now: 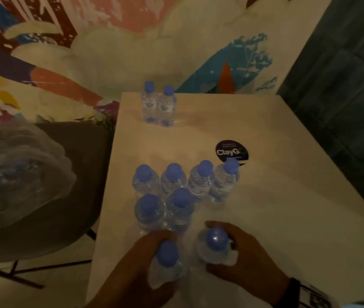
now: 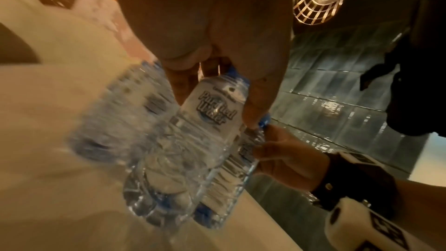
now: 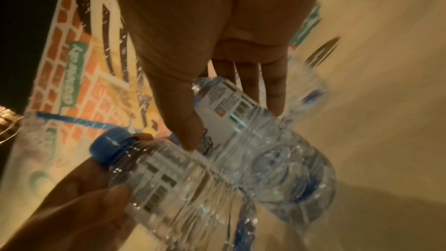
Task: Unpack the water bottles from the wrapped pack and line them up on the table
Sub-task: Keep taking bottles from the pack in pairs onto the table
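Observation:
Two clear water bottles with blue caps are in my hands at the near edge of the beige table (image 1: pixel 276 207). My left hand (image 1: pixel 150 245) grips one bottle (image 1: pixel 167 261) around its shoulder; its "Purified Water" label (image 2: pixel 213 115) shows in the left wrist view. My right hand (image 1: pixel 241 252) grips the other bottle (image 1: pixel 216 243), with thumb and fingers (image 3: pixel 272 93) wrapped round its body (image 3: pixel 260 140). Several more bottles (image 1: pixel 176 187) stand clustered just beyond my hands. Two bottles (image 1: pixel 157 105) stand side by side at the table's far edge.
Crumpled clear plastic wrap (image 1: pixel 19 174) lies on a dark chair (image 1: pixel 70 230) left of the table. A round dark "ClayGo" sticker (image 1: pixel 230 150) is on the tabletop right of the cluster. A painted mural wall stands behind, and dark tiles (image 1: pixel 343 85) on the right.

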`<state>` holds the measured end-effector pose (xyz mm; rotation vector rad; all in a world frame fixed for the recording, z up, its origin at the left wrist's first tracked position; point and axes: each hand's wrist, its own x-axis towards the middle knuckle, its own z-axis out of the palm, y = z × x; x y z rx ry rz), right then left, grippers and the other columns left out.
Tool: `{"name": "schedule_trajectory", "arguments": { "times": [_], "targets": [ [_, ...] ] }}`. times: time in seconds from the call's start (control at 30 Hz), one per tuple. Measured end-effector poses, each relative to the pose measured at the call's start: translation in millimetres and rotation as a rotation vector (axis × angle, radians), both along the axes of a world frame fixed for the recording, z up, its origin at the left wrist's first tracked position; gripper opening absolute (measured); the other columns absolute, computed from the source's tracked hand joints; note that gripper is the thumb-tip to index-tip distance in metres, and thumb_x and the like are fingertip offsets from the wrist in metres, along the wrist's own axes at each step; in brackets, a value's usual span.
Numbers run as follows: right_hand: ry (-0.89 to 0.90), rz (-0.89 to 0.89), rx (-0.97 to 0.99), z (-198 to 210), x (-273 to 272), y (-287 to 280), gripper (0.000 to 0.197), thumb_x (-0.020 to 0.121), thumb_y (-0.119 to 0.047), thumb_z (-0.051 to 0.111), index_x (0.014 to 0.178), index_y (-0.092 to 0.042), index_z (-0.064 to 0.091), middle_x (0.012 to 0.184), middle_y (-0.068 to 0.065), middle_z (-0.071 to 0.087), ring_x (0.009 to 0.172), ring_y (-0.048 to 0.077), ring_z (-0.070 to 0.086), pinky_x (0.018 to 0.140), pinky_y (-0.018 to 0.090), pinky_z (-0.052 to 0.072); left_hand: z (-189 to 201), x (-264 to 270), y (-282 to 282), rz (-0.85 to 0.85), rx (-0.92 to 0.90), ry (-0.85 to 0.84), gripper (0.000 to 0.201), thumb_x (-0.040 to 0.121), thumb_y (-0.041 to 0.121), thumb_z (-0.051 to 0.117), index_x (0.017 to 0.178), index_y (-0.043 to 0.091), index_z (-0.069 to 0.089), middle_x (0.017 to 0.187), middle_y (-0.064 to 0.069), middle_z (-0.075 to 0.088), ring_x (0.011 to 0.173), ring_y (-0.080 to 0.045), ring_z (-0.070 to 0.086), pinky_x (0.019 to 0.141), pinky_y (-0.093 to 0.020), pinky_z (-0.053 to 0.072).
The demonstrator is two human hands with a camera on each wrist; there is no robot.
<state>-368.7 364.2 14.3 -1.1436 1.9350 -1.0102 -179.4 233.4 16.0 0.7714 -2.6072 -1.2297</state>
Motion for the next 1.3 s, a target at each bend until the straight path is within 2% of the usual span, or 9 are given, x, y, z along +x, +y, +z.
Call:
{"name": "schedule_trajectory", "arguments": {
  "times": [0.07, 0.2, 0.4, 0.53, 0.7, 0.83, 1.0, 1.13, 1.3],
  "targets": [
    [-0.011, -0.161, -0.033, -4, -21, 15, 0.065, 0.049, -0.058, 0.078, 0.106, -0.054, 0.049, 0.106, -0.048, 0.056, 0.098, -0.023, 0.053, 0.079, 0.004, 0.046, -8, -28, 14, -0.036, -0.127, 0.137, 0.066, 0.066, 0.039, 0.074, 0.121, 0.048, 0.039, 0.122, 0.039, 0.046, 0.116, 0.025, 0.037, 0.096, 0.005, 0.023],
    [-0.006, -0.321, -0.104, -7, -53, 23, 0.059, 0.068, -0.015, 0.08, 0.093, -0.056, 0.046, 0.091, -0.04, 0.059, 0.085, -0.025, 0.054, 0.083, 0.02, 0.044, -7, -87, 30, -0.039, -0.114, 0.253, 0.057, 0.072, 0.03, 0.069, 0.119, 0.031, 0.038, 0.114, 0.022, 0.048, 0.108, 0.015, 0.041, 0.092, 0.008, 0.021],
    [0.012, -0.336, -0.148, -14, -70, 6, 0.058, 0.074, -0.01, 0.075, 0.09, -0.054, 0.04, 0.094, -0.033, 0.048, 0.092, 0.002, 0.052, 0.088, 0.028, 0.041, -17, -137, 30, 0.062, -0.116, 0.258, 0.046, 0.077, 0.009, 0.064, 0.113, 0.023, 0.038, 0.106, 0.004, 0.054, 0.094, -0.009, 0.053, 0.083, -0.009, 0.04],
    [-0.02, -0.275, -0.19, -24, -71, -2, 0.057, 0.076, -0.008, 0.072, 0.098, -0.052, 0.042, 0.103, -0.032, 0.049, 0.089, -0.019, 0.054, 0.084, 0.018, 0.042, -23, -146, 27, 0.103, -0.129, 0.24, 0.044, 0.079, 0.002, 0.059, 0.115, 0.017, 0.041, 0.106, 0.001, 0.051, 0.097, -0.005, 0.044, 0.086, -0.013, 0.034],
    [0.056, -0.256, -0.129, -21, -68, -5, 0.059, 0.074, -0.039, 0.069, 0.119, -0.043, 0.029, 0.121, -0.022, 0.041, 0.11, -0.008, 0.044, 0.088, 0.0, 0.031, -15, -141, 29, 0.1, -0.048, 0.181, 0.069, 0.083, 0.011, 0.06, 0.138, 0.019, 0.018, 0.143, -0.001, 0.032, 0.132, -0.011, 0.03, 0.1, -0.002, 0.016],
    [0.215, -0.308, -0.215, 1, -57, -8, 0.101, 0.056, -0.088, 0.039, 0.138, -0.035, 0.012, 0.144, -0.016, 0.018, 0.127, -0.009, 0.02, 0.094, -0.008, 0.018, -2, -118, 25, -0.003, -0.186, 0.286, 0.07, 0.084, 0.031, 0.059, 0.14, 0.022, 0.016, 0.143, 0.005, 0.033, 0.136, -0.005, 0.025, 0.109, -0.001, 0.011],
    [0.519, -0.153, -0.438, 43, -31, -42, 0.059, 0.083, -0.056, 0.041, 0.131, -0.022, 0.033, 0.143, -0.008, 0.022, 0.133, -0.015, 0.013, 0.102, -0.006, 0.014, 19, -52, 4, -0.059, -0.155, 0.397, 0.051, 0.084, 0.02, 0.057, 0.129, 0.029, 0.037, 0.137, 0.017, 0.034, 0.133, 0.012, 0.022, 0.107, -0.002, 0.016],
    [0.368, 0.079, -0.525, 65, 29, -97, 0.037, 0.088, -0.046, 0.041, 0.122, -0.03, 0.04, 0.131, -0.023, 0.038, 0.127, -0.009, 0.034, 0.102, 0.008, 0.032, 4, 23, -35, 0.052, -0.159, 0.337, 0.033, 0.083, 0.022, 0.052, 0.111, 0.036, 0.049, 0.127, 0.029, 0.042, 0.126, 0.011, 0.035, 0.102, -0.003, 0.027],
    [0.268, 0.386, -0.417, 43, 127, -168, 0.029, 0.086, -0.029, 0.045, 0.115, -0.025, 0.047, 0.119, -0.005, 0.054, 0.111, 0.002, 0.048, 0.096, 0.014, 0.038, -29, 110, -98, 0.28, -0.123, 0.197, 0.023, 0.078, 0.028, 0.049, 0.097, 0.037, 0.057, 0.121, 0.031, 0.046, 0.108, 0.01, 0.051, 0.088, -0.014, 0.047]
  ]
}}
